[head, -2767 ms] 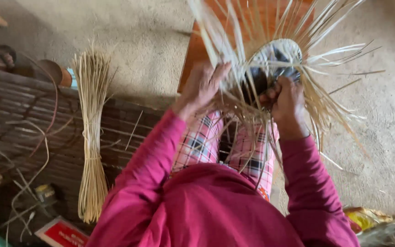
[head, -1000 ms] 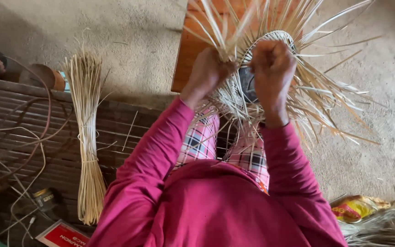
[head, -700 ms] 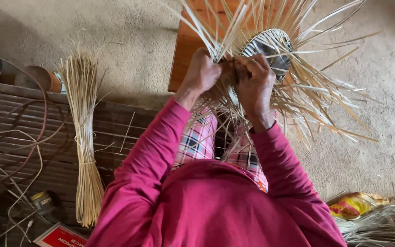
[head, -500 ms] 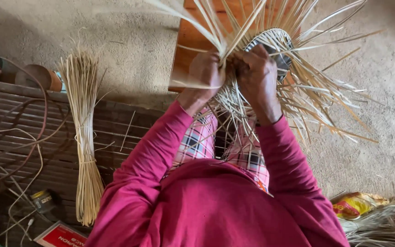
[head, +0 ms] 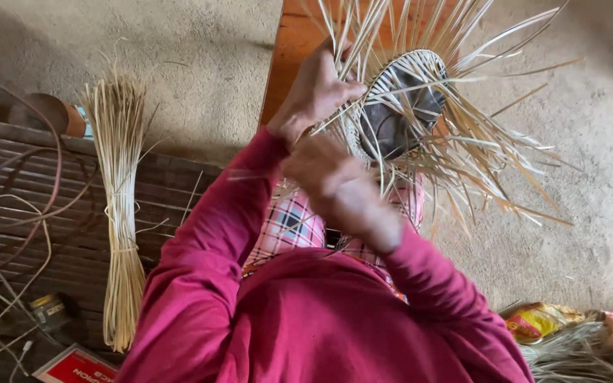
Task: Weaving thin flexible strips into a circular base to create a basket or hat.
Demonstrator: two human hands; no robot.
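A half-woven cane basket (head: 406,106) with a dark mould inside sits above my lap, and several loose pale strips fan out from its rim. My left hand (head: 315,92) is closed on the strips at the basket's left rim. My right hand (head: 335,186), blurred by motion, is just below it and nearer my body. It is closed on a thin cane strip (head: 250,176) that runs off to the left. Magenta sleeves cover both arms, and a pink plaid cloth (head: 292,220) lies over my lap.
A tied bundle of cane strips (head: 118,206) lies on a dark slatted platform (head: 30,163) at the left, among cables (head: 15,220). An orange wooden board (head: 289,53) lies under the basket on the sandy floor. A red box (head: 72,367) and a yellow packet (head: 537,320) are near the bottom.
My right hand has come off the basket's top and moved down and left toward my body, drawing a strip. My left hand stays on the left rim.
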